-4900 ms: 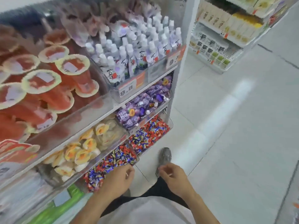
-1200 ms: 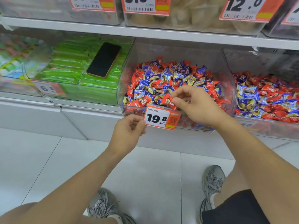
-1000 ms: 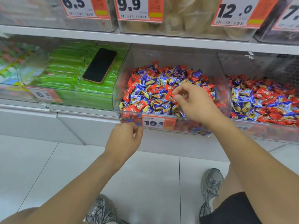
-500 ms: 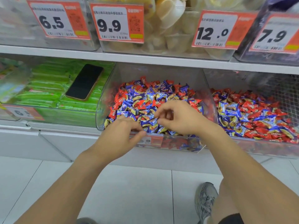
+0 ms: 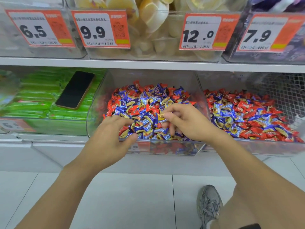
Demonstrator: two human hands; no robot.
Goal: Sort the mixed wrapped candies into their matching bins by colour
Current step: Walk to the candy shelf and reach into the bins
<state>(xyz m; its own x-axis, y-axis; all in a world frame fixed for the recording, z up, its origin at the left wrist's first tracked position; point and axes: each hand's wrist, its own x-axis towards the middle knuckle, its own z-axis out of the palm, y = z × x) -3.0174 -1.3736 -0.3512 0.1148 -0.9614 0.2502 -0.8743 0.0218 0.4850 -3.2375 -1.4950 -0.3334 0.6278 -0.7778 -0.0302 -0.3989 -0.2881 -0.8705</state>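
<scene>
- Price tags above read 6.5 (image 5: 35,28), 9.9 (image 5: 97,29), 12.0 (image 5: 200,33), 7.9 (image 5: 262,33).
- Red and blue candies fill the middle bin (image 5: 102,103) and the right bin (image 5: 250,147).
- Right hand (image 5: 186,123) pinches one blue candy (image 5: 162,118) over the middle bin.
- Left hand (image 5: 112,136): fingers loosely spread among wrappers.
- Black phone (image 5: 75,90) lies on green packets (image 5: 38,103).

arms (image 5: 54,192): bare, no sleeves | shoe (image 5: 208,205): grey, laced | shorts (image 5: 250,226): dark

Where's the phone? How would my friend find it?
Look at the lower shelf, under the price tags. In the left bin, full of green packets, the phone lies on top. It is the only flat black thing there.
</scene>
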